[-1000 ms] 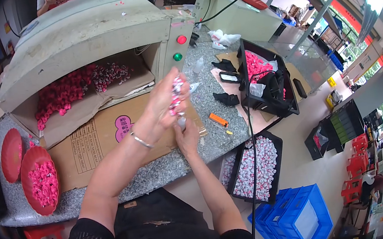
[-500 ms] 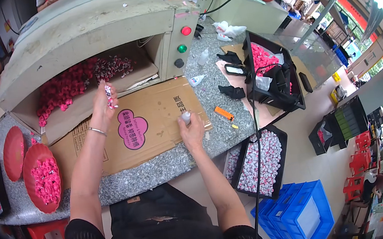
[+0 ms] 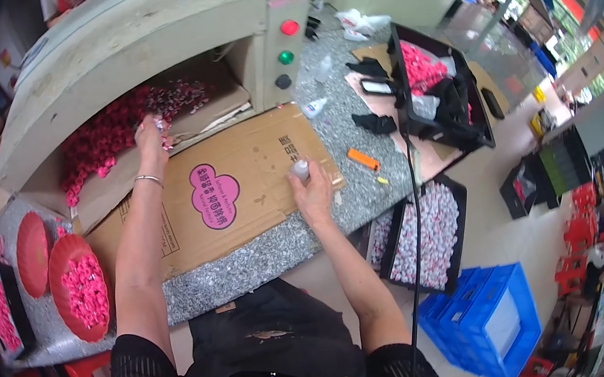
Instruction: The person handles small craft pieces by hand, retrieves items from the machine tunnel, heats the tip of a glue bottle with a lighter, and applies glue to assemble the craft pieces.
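My left hand (image 3: 150,141) is at the mouth of a boxy cream machine (image 3: 139,56), its fingers curled around a few small pink-and-white pieces. Just beyond it lies a pile of similar pink-and-white pieces (image 3: 183,96), beside a larger heap of pink pieces (image 3: 100,135) inside the opening. My right hand (image 3: 313,193) holds a small whitish bottle (image 3: 301,169), nozzle up, over the right end of a flat cardboard sheet (image 3: 257,194). What exactly the small pieces are, I cannot make out.
Two red oval trays stand at left; the nearer tray (image 3: 61,296) holds pink pieces. To the right are an orange cutter (image 3: 364,158), another small bottle (image 3: 315,107) and a black crate (image 3: 456,139). Below sit a black bin (image 3: 460,244) of white-and-pink pieces and blue crates (image 3: 529,311). A black cable hangs across.
My left hand has moved a little farther toward the machine's opening, and fewer pieces show in its fingers. My right hand still holds the bottle. The whole view has shifted slightly.
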### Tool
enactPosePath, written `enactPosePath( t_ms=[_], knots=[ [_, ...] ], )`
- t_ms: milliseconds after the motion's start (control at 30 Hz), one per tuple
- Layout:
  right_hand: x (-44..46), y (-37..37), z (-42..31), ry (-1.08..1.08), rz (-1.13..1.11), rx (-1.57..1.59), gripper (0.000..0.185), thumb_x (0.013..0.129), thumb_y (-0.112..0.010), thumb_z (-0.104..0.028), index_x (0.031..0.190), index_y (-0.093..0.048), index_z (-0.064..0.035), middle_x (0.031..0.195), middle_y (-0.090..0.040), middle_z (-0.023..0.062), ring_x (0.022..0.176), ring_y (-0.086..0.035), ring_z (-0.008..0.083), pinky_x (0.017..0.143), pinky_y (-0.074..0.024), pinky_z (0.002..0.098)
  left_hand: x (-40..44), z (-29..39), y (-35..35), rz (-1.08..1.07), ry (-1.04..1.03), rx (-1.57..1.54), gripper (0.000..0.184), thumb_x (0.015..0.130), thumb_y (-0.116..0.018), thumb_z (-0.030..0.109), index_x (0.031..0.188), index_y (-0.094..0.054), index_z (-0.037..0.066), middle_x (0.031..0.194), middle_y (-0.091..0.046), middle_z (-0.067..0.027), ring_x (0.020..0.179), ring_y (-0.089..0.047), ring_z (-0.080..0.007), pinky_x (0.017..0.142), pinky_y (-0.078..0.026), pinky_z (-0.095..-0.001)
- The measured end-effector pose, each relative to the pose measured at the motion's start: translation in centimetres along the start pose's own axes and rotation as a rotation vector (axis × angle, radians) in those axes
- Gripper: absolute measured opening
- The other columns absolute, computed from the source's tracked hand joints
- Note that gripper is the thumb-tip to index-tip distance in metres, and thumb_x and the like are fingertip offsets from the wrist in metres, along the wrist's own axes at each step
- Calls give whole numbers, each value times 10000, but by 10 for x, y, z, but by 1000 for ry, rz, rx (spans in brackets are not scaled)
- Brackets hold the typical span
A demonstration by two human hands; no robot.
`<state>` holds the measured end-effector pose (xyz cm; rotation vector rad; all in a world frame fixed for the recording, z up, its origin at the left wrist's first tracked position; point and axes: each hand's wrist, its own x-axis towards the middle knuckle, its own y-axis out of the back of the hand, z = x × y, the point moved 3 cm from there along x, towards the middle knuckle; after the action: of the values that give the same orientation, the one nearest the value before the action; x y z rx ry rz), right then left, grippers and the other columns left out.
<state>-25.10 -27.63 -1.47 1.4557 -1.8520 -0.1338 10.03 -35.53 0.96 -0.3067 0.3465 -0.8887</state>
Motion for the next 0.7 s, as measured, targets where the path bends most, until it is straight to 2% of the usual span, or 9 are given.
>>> enactPosePath(
  t_ms=[167, 267, 433, 567, 667, 700],
  knots=[
    [1, 5, -1, -56, -19, 30, 407, 704, -708, -105, 1080, -558, -59, 984, -616, 139, 962, -562, 306, 830, -392, 400, 29, 5, -6, 8, -5, 86, 198, 890, -440, 148, 739, -508, 39, 559, -477, -38, 411, -402, -112, 345, -289, -252],
    [1, 6, -1, -52, -24, 13, 445, 692, -710, -90, 1103, -540, -65, 1003, -608, 140, 963, -561, 309, 834, -392, 404, 32, 11, -14, 15, -29, 109, 191, 883, -447, 142, 730, -503, 42, 567, -484, -41, 413, -386, -111, 349, -288, -258],
    [1, 4, 1, -72, -42, 35, 500, 677, -711, -62, 1135, -510, -65, 1012, -599, 139, 970, -557, 316, 845, -390, 409, 46, -10, -12, 24, -52, 266, 300, 909, -509, 309, 710, -504, 85, 574, -481, -14, 421, -377, -92, 361, -270, -245],
    [1, 5, -2, -42, -20, 55, 509, 688, -698, -41, 1153, -491, -54, 1032, -586, 147, 983, -546, 330, 849, -390, 411, 47, -13, -14, 68, -114, 337, 336, 915, -484, 347, 727, -520, 71, 561, -462, -21, 417, -381, -112, 363, -295, -267],
    [-1, 10, -5, -79, -64, 162, 534, 683, -628, 48, 1185, -471, -45, 1069, -573, 162, 1023, -531, 349, 909, -380, 429, 55, -11, -13, 89, -172, 608, 385, 916, -461, 388, 776, -544, 39, 586, -475, -45, 418, -406, -143, 365, -318, -296],
    [-4, 15, -8, -23, -56, 114, 541, 674, -600, 75, 1187, -471, -39, 1076, -570, 166, 1038, -525, 355, 932, -371, 433, 57, -13, -11, 110, -180, 617, 368, 916, -471, 387, 776, -534, 52, 582, -462, -32, 414, -393, -136, 358, -305, -292]
  ],
)
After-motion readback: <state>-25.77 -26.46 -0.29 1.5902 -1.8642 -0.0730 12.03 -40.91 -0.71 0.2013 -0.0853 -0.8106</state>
